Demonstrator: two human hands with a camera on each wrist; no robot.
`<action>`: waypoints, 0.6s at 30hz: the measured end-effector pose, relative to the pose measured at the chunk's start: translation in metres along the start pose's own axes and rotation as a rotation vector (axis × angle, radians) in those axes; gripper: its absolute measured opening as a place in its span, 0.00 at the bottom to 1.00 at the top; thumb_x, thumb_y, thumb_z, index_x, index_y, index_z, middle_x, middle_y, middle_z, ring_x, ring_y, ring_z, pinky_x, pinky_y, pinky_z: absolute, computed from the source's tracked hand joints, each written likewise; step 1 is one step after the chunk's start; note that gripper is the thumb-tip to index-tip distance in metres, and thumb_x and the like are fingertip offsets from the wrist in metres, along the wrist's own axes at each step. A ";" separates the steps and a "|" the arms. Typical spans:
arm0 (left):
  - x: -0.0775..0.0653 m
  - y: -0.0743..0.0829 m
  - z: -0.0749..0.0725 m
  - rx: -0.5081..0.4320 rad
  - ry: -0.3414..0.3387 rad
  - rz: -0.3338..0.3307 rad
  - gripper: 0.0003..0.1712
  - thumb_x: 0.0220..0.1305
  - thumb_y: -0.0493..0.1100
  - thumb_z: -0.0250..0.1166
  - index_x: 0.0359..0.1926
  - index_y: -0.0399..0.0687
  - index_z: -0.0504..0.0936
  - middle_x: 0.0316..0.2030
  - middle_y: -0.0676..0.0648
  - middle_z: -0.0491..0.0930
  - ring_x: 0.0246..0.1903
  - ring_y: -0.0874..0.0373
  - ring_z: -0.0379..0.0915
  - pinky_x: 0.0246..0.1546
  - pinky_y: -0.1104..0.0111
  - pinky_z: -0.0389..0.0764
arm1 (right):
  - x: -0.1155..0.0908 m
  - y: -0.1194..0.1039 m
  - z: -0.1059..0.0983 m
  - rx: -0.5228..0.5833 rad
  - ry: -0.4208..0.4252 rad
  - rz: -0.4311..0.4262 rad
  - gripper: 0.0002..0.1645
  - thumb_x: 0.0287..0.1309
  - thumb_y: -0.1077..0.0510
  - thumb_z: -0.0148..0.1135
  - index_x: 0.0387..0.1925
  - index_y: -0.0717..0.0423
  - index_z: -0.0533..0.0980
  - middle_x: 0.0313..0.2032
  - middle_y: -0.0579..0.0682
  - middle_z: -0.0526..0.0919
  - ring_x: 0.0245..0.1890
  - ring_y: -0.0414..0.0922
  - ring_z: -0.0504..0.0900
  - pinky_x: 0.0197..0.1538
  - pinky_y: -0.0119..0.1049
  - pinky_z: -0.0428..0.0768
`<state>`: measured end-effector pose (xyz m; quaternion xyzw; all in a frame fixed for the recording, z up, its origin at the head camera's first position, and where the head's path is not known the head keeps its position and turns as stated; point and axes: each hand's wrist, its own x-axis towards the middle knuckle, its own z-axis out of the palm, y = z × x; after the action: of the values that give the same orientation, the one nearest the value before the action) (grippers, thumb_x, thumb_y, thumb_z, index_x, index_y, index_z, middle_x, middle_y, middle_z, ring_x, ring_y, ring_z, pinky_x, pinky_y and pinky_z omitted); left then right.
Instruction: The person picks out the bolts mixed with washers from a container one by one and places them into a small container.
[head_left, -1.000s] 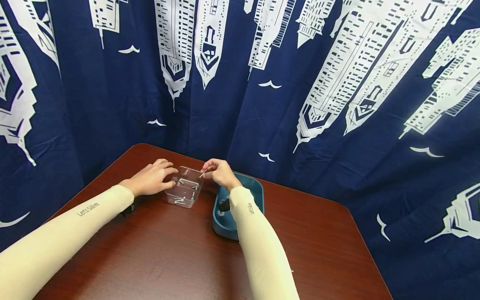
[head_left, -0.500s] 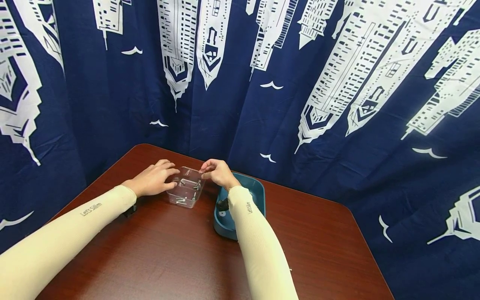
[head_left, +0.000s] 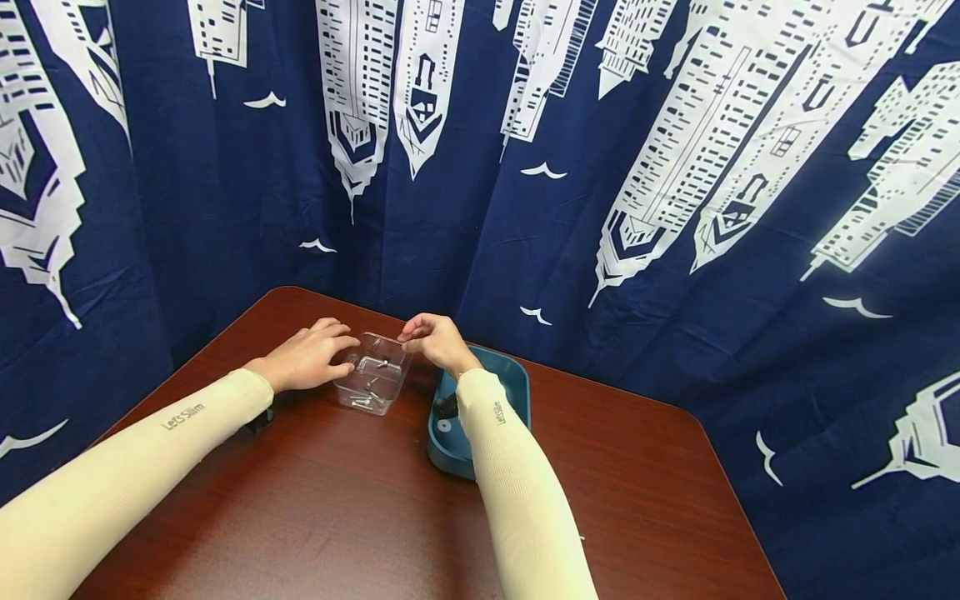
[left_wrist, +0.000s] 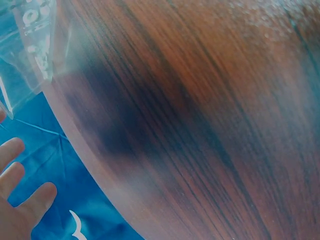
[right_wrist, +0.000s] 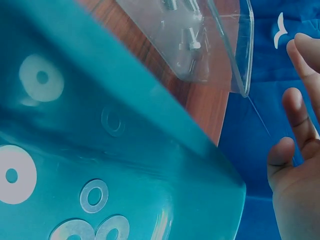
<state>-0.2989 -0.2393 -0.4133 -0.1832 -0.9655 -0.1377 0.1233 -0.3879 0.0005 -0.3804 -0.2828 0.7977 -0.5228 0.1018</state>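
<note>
A clear plastic box (head_left: pixel 390 392) holding several metal bolts (right_wrist: pixel 195 45) stands toward the back left of the table. My left hand (head_left: pixel 306 358) is at its left side, fingers spread at the rim; the left wrist view shows the fingers apart. Over the box's right rim is my right hand (head_left: pixel 438 340), its fingers bent and nothing seen between them. Beneath my right wrist sits a teal tray (head_left: pixel 517 392), partly hidden by the forearm. Flat metal washers (right_wrist: pixel 84 198) and a larger whitish washer (right_wrist: pixel 26 175) lie in the tray.
The brown table (head_left: pixel 315 500) ends close behind the box and tray. A dark blue curtain (head_left: pixel 480 250) with white building prints hangs behind it. A dark wrist strap part (head_left: pixel 447 407) shows beneath the right wrist.
One second ago my right hand pinched a bolt over the box; now no bolt shows in its fingers. Bolts inside the box lie differently. My left hand has stayed almost in place.
</note>
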 end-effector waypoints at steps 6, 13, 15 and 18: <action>0.001 -0.001 0.003 -0.007 0.001 0.001 0.29 0.64 0.51 0.67 0.62 0.41 0.80 0.64 0.34 0.73 0.68 0.38 0.60 0.61 0.38 0.69 | -0.001 0.000 -0.002 0.018 0.016 0.005 0.11 0.52 0.74 0.67 0.39 0.68 0.79 0.41 0.66 0.87 0.34 0.41 0.85 0.45 0.33 0.84; 0.000 -0.005 0.002 0.005 -0.006 -0.004 0.30 0.64 0.53 0.66 0.62 0.41 0.79 0.65 0.34 0.73 0.68 0.39 0.59 0.62 0.38 0.68 | -0.005 0.002 -0.006 0.047 0.010 0.002 0.15 0.52 0.74 0.68 0.43 0.68 0.79 0.46 0.72 0.84 0.35 0.41 0.85 0.43 0.31 0.84; 0.000 -0.006 0.001 0.014 -0.007 0.000 0.30 0.65 0.52 0.66 0.63 0.40 0.79 0.65 0.34 0.72 0.68 0.38 0.59 0.62 0.38 0.68 | -0.007 0.001 -0.007 0.041 0.012 0.000 0.16 0.52 0.73 0.67 0.44 0.67 0.79 0.46 0.72 0.84 0.36 0.41 0.85 0.44 0.31 0.83; -0.001 -0.005 -0.002 0.013 -0.004 0.001 0.30 0.65 0.52 0.66 0.63 0.40 0.78 0.65 0.33 0.72 0.69 0.38 0.58 0.62 0.38 0.67 | -0.011 0.001 -0.011 0.013 0.009 -0.006 0.16 0.53 0.71 0.68 0.45 0.63 0.80 0.46 0.69 0.85 0.37 0.41 0.85 0.45 0.32 0.83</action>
<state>-0.2998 -0.2451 -0.4126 -0.1831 -0.9666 -0.1310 0.1226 -0.3844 0.0153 -0.3779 -0.2820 0.7939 -0.5296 0.0985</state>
